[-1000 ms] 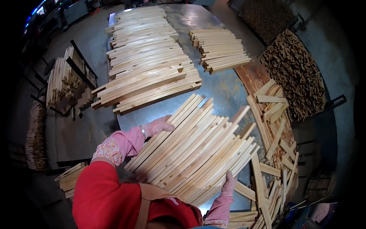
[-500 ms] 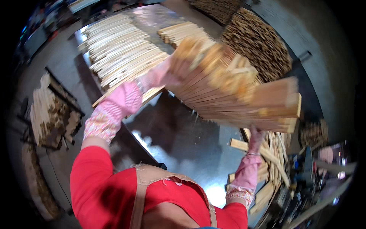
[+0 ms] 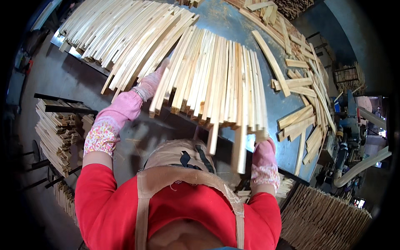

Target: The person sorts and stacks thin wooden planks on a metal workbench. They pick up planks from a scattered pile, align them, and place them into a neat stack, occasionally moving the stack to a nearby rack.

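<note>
A broad row of pale wooden strips (image 3: 216, 79) lies side by side at the table's near edge, between my two hands. My gloved left hand (image 3: 153, 82) presses against the row's left side, its fingers partly hidden between this row and the neighbouring one. At the lower right corner, my gloved right hand (image 3: 263, 153) grips the ends of the strips; its fingertips are hidden by the wood. Two strips jut out toward me beyond the others, one of them a longer strip (image 3: 240, 150). Both gloves are pink, with flowered cuffs.
Another wide row of strips (image 3: 121, 29) covers the table's left side. Loose short wood pieces (image 3: 296, 121) lie scattered on the metal table (image 3: 246, 37) at right. Stacked wood (image 3: 58, 133) stands in a rack at left, and a large stack (image 3: 325, 216) at lower right.
The bundle, raised and tilted between my hands before, has come down flat beside the left row, its strips now pointing away from me. My right hand is nearer my body.
</note>
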Motion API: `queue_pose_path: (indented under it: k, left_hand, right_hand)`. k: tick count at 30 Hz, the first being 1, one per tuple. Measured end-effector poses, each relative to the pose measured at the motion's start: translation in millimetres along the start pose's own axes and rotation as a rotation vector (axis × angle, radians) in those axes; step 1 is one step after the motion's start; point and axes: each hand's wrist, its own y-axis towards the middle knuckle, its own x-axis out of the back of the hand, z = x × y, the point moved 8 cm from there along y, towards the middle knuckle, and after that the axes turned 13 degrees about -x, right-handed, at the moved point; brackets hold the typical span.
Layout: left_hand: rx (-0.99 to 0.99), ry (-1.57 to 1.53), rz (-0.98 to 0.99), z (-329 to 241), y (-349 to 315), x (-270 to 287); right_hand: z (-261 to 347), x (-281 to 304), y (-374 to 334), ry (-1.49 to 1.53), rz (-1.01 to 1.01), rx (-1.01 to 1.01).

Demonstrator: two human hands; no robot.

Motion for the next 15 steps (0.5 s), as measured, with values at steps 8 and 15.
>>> queue_pose_path:
  k: [8,15]
  left_hand:
    - [0.075,0.158,-0.097,49,-61,-53]
    - [0.280,0.270,-0.141,-6,-2,13]
  right_hand:
    - [35,-99,-20,1.479,-0.011,-0.347]
    - [78,-125,15,1.567,-0.002,-0.243]
